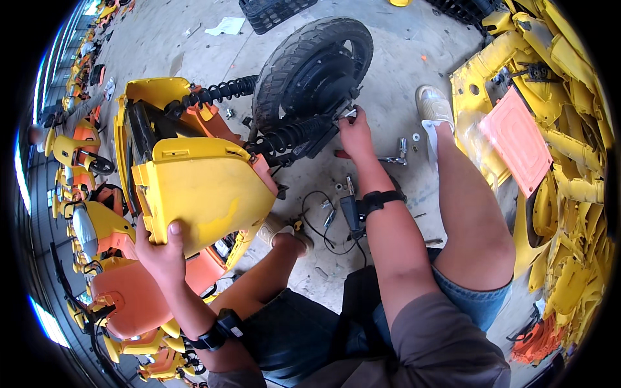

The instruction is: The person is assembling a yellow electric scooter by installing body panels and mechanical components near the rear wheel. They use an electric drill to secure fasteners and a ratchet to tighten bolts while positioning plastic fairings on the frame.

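Note:
My left hand (158,249) grips the lower left edge of a yellow scooter body (204,187), which lies tilted with black parts inside. My right hand (356,132) is at the rear axle area beside a black tyred wheel (284,84), with closed fingers on a small pale piece I cannot make out. A black coil shock (284,136) runs between body and axle. Below my right hand, a ratchet with a socket (391,159) lies on the floor, near a washer (416,137). A black tool with a cable (351,213) is beside my right forearm.
Yellow panels (563,116) are piled at the right, with a pink panel (514,139) leaning on them. Several yellow scooters (84,149) line the left. Black crates (272,13) lie at the top. My sandalled feet (433,103) flank the wheel.

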Tool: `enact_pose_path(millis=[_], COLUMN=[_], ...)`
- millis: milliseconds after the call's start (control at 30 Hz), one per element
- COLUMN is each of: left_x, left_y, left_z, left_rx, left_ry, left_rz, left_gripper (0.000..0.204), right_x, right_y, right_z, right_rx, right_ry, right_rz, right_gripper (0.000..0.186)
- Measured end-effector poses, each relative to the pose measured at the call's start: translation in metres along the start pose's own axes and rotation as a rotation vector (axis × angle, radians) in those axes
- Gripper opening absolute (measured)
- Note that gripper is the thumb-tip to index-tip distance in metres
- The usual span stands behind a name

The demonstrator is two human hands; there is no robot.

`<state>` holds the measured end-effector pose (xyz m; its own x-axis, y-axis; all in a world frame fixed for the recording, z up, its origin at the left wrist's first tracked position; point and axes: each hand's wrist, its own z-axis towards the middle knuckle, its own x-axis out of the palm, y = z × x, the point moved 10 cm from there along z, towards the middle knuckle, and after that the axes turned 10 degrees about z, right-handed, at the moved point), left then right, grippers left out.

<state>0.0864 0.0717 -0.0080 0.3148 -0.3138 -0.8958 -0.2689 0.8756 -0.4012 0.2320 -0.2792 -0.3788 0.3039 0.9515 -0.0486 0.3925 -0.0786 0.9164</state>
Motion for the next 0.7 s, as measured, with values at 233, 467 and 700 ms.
enact_pose_path(millis=[233,467,700], left_x=[-0.004,-0.001,-0.011], left_y=[0.0,-0.004,0.017], left_z=[0.001,0.002,-0.002], left_rx=[0.081,0.121,0.021], left_ry=[-0.02,-0.01,-0.081], left_rz=[0.121,0.066,0.079], left_gripper=[0.064,0.059,0.07], right_x=[0.003,-0.002,-0.008], right_y=[-0.001,-0.01,-0.002], right_z=[0.007,0.011,0.005], right_rx=[0.041,0.046,0.039], right_ry=[0.037,-0.116,-0.16], right_rz=[0.005,0.034,0.059], right_gripper=[0.064,0.047,0.044])
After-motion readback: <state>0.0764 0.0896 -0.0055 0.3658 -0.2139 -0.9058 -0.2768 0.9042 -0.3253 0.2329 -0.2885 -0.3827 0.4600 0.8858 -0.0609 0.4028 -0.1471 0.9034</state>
